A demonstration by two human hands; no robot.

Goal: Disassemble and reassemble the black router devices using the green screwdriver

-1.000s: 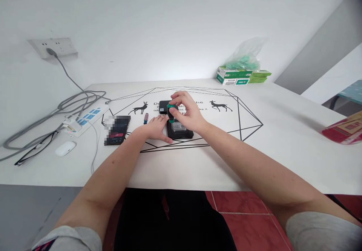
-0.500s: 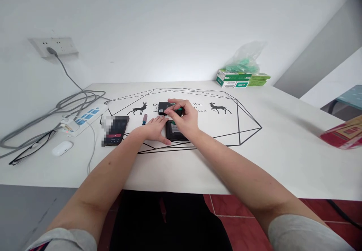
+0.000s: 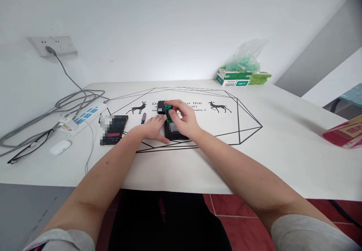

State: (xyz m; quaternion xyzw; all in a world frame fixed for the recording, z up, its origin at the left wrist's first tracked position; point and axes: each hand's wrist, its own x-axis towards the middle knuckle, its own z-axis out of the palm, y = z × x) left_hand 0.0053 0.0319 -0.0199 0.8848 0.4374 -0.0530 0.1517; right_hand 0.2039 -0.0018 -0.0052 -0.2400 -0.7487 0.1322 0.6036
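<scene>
My right hand (image 3: 186,119) is closed around a green-and-black screwdriver (image 3: 169,112), held steeply above a flat black device (image 3: 170,135). A pale label shows inside the device; my right hand covers part of it. Flat on the table, my left hand (image 3: 153,127) has its fingers stretched and its thumb apart, against the device's left edge. Just behind them lies a black rounded piece with a small white label (image 3: 161,107), partly hidden by the right hand and screwdriver. A small screwdriver with a clear reddish handle (image 3: 144,118) rests beyond my left hand.
A phone (image 3: 115,129) lies left of my left hand. Farther left are a power strip (image 3: 87,117) with looped grey cable, eyeglasses (image 3: 31,146) and a white earbud case (image 3: 60,147). Green boxes (image 3: 234,76) stand at the back right; a red package (image 3: 346,132) sits at the right.
My right hand has turned and shifted slightly left, so more of the screwdriver's green handle and the device's label shows. My left hand stays nearly in place.
</scene>
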